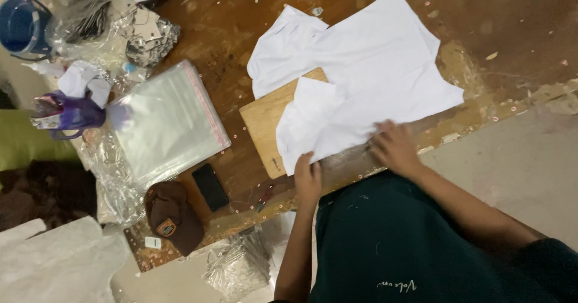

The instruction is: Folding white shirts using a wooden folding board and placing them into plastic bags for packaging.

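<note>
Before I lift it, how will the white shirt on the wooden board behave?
The white shirt probably flops: it lies creased and folded over the wooden board. It looks light and thin. The board beneath seems stiff, so the cloth may slide off it.

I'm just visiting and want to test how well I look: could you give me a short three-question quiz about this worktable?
1. True or false: the white garment lies partly over a wooden board.
2. Which lies nearest the brown cap? A) the black phone B) the blue container C) the purple cup
3. What are the left hand and the right hand resting on?

Key:
1. True.
2. A.
3. The near edge of the white garment; both lie flat on it, gripping nothing.
</note>
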